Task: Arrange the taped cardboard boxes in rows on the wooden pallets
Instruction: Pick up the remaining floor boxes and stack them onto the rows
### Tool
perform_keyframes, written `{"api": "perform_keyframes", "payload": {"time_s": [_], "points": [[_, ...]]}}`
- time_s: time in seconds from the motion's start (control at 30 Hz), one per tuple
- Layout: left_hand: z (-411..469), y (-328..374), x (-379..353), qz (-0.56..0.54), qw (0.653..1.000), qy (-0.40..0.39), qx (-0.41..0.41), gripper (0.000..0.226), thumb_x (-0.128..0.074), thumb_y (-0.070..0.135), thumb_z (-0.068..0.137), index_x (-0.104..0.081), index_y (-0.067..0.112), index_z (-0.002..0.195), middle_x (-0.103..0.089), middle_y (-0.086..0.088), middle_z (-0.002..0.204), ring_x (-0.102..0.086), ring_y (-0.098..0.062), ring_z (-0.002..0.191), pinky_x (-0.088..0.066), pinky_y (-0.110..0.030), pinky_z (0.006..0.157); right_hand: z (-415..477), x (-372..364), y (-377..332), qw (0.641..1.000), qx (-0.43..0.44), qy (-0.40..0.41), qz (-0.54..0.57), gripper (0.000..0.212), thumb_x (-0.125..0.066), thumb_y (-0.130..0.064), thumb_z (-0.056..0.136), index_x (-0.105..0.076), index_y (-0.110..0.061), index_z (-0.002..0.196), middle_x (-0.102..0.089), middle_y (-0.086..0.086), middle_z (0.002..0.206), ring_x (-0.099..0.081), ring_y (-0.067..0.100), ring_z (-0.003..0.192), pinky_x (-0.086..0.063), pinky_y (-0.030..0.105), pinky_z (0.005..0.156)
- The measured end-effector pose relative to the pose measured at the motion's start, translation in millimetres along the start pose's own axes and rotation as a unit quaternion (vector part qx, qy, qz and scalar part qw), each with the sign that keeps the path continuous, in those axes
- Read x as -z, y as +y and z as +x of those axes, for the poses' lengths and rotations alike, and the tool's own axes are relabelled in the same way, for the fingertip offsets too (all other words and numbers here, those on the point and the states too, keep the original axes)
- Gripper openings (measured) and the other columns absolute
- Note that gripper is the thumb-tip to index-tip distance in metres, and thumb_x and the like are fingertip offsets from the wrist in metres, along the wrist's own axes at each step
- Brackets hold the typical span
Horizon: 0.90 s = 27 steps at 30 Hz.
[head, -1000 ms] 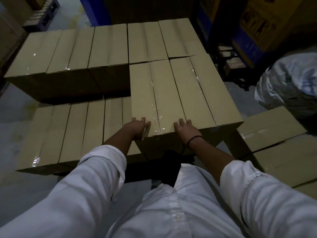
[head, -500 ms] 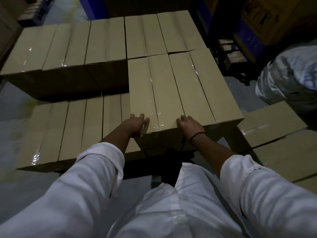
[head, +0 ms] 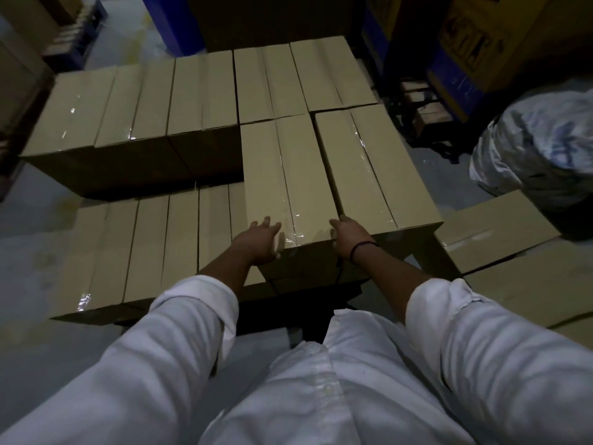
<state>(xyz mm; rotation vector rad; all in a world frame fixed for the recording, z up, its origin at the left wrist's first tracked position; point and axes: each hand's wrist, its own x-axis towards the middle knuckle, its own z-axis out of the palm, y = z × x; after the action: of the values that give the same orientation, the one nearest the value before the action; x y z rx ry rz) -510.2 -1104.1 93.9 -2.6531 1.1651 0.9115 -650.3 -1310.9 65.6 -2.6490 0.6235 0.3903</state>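
Tan cardboard with glossy clear tape along each top seam makes up the stack. A neighbouring box [head: 375, 168] sits just right of the long taped cardboard box [head: 282, 181], a narrow gap between them. The rear row of boxes [head: 138, 104] meets its far end, and a crumpled plastic-wrapped bundle [head: 539, 149] stands well right. The long box lies on the upper tier, beside a lower row of boxes [head: 144, 252]. 2 arms reach forward. The left hand [head: 260, 242] wraps the near left corner, fingers over the top; the right hand [head: 349, 239] grips the near right corner.
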Motion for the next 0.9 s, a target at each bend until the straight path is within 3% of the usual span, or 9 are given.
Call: {"api": "perform_keyframes", "payload": {"time_s": [0.1, 0.27, 0.47, 0.9], "points": [[-37, 19, -4, -0.029, 0.999, 0.037, -0.004, 0.090, -0.068, 0.038, 0.096, -0.010, 0.027, 0.164, 0.000, -0.006, 0.172, -0.008, -0.036, 0.157, -0.030, -0.058, 0.120, -31, 11, -7, 0.999, -0.010, -0.001, 0.034, 0.061, -0.062, -0.012, 0.097, -0.039, -0.014, 0.153, -0.032, 0.015, 0.161, -0.039, 0.032, 0.144, -0.039, 0.043, 0.117], [-96, 43, -23, -0.065, 0.997, 0.051, -0.010, 0.083, -0.065, 0.044, 0.097, -0.017, 0.030, 0.163, -0.008, -0.003, 0.172, -0.015, -0.033, 0.156, -0.034, -0.054, 0.118, -87, 13, -10, 0.998, -0.016, -0.004, 0.063, 0.060, -0.065, -0.015, 0.094, -0.045, -0.015, 0.151, -0.042, 0.011, 0.154, -0.043, 0.032, 0.140, -0.040, 0.042, 0.114], [-134, 61, -60, -0.088, 0.995, 0.051, -0.004, 0.079, -0.064, 0.047, 0.097, -0.021, 0.032, 0.162, -0.008, -0.003, 0.172, -0.017, -0.036, 0.155, -0.033, -0.055, 0.119, -148, 3, -1, 0.999, -0.023, -0.017, 0.042, 0.057, -0.063, -0.014, 0.095, -0.047, -0.012, 0.149, -0.040, 0.013, 0.154, -0.045, 0.033, 0.137, -0.041, 0.040, 0.113], [-111, 118, -39, -0.051, 0.993, 0.104, -0.026, 0.073, -0.065, 0.044, 0.096, -0.033, 0.027, 0.159, -0.026, -0.005, 0.168, -0.030, -0.031, 0.151, -0.039, -0.052, 0.116, -170, 36, 58, 0.997, -0.065, 0.031, 0.018, 0.060, -0.064, -0.016, 0.095, -0.044, -0.018, 0.152, -0.039, 0.010, 0.157, -0.043, 0.032, 0.138, -0.041, 0.042, 0.113]]}}
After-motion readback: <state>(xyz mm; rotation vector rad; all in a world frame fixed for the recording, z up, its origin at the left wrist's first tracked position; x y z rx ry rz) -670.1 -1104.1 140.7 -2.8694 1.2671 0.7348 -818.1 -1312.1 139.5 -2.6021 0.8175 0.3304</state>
